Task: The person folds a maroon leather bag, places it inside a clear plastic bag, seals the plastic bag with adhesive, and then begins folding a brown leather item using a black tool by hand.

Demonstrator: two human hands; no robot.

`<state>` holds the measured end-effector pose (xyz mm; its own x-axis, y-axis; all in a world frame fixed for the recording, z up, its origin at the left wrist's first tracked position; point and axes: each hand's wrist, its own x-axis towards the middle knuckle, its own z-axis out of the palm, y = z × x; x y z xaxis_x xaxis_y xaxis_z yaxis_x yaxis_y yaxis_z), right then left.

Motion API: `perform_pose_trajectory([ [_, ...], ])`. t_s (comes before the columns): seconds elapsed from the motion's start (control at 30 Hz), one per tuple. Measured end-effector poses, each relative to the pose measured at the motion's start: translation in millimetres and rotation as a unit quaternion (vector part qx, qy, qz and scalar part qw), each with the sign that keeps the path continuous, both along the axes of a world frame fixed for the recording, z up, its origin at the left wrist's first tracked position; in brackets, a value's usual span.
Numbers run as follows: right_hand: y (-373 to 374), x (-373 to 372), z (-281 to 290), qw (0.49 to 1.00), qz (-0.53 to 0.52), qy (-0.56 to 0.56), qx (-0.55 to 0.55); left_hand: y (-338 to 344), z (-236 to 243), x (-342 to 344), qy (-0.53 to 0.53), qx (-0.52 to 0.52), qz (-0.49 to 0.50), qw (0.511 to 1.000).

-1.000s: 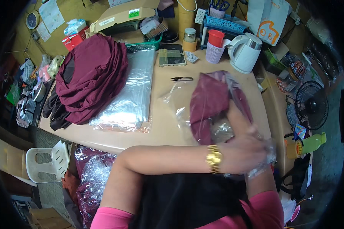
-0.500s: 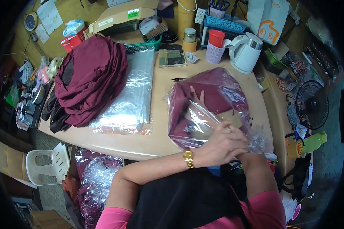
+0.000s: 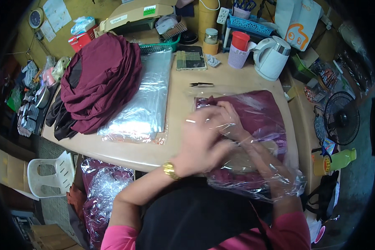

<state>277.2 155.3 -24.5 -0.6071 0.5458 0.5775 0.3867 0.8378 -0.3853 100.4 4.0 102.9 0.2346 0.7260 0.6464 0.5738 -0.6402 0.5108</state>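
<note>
A folded maroon garment (image 3: 262, 112) lies inside a clear plastic bag (image 3: 279, 187) on the beige table (image 3: 179, 96), right in front of me. My right hand (image 3: 226, 113) and forearm are inside the bag, fingers curled on the garment near its far left corner. My left hand (image 3: 201, 139), with a gold watch at the wrist, rests on the outside of the bag just nearer to me; it is motion-blurred, so its grip is unclear. The bag's open mouth hangs over the table's front edge by my right elbow.
A tall pile of maroon garments (image 3: 100, 81) fills the table's left, beside a stack of clear bags (image 3: 148, 98). Small black snips (image 3: 202, 84) lie beyond the bag. A white kettle (image 3: 273, 58), cups (image 3: 238, 50), a fan (image 3: 341, 116) and a white chair (image 3: 50, 175) surround it.
The garment has slid fully into the bag and lies flat. My left hand moved from the bag's mouth up onto its top, and my right hand reached deeper inside.
</note>
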Motion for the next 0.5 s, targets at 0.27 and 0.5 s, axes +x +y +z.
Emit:
perform_pose_trajectory([
  [0.27,8,6,56,0.914,-0.022,-0.318,-0.253,-25,-76,-30,0.002,-0.230,-0.058,0.971],
  [0.5,-20,-28,-24,0.929,-0.126,-0.341,0.073,2,-94,35,0.083,0.006,-0.167,0.982],
])
